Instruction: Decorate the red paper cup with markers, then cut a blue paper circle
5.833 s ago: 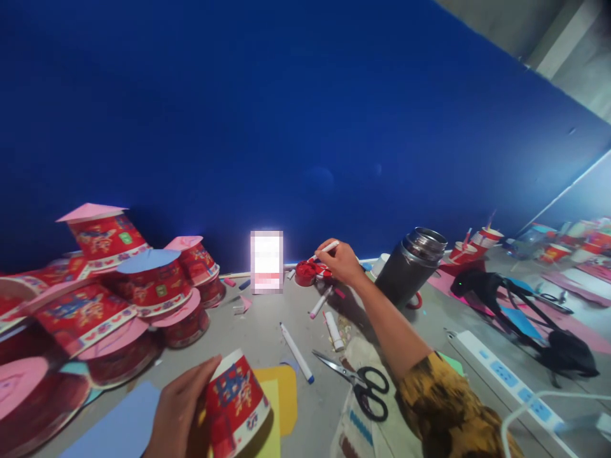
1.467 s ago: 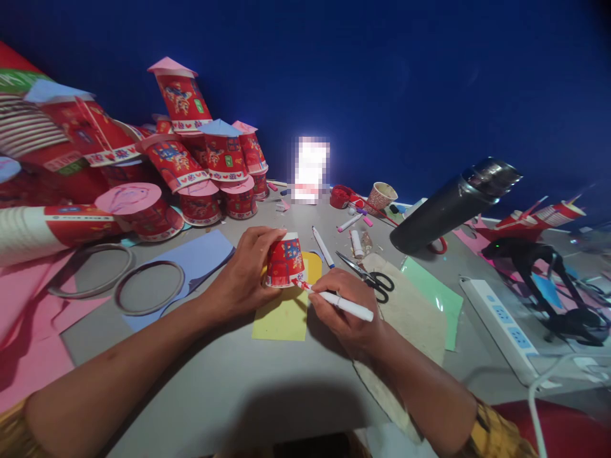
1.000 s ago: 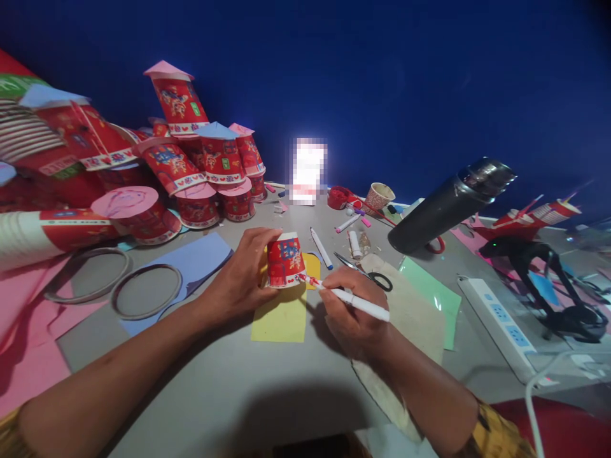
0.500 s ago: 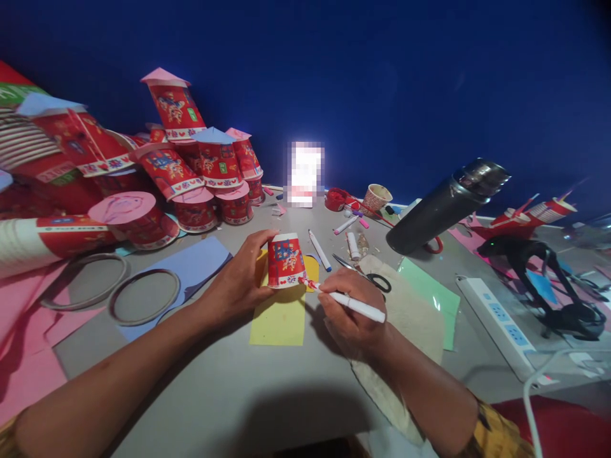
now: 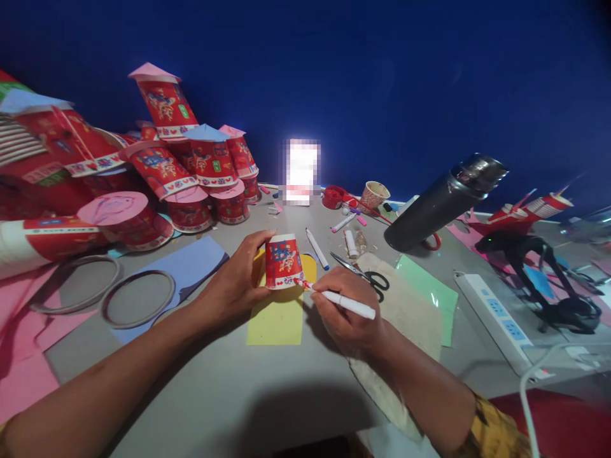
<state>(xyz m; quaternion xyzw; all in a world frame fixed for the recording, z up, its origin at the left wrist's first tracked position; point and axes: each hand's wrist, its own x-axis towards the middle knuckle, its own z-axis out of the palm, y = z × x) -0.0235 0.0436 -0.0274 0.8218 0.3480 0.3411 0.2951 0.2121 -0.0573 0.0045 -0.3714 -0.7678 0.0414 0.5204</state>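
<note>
Dim (soft shadow on table)

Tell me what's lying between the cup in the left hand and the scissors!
In the head view, a blue-ended white marker and some golden paper lie between the red paper cup and the black-handled scissors.

You can read no word, brand or number for certain anywhere on the table. Toward its far edge on your left, the small green labels on the piled red cups carry pale marks too tiny to make out. Nearer you along that side, the thin print on the cups lying sideways is equally illegible, and the bright panel at the far edge is pixelated.
</note>
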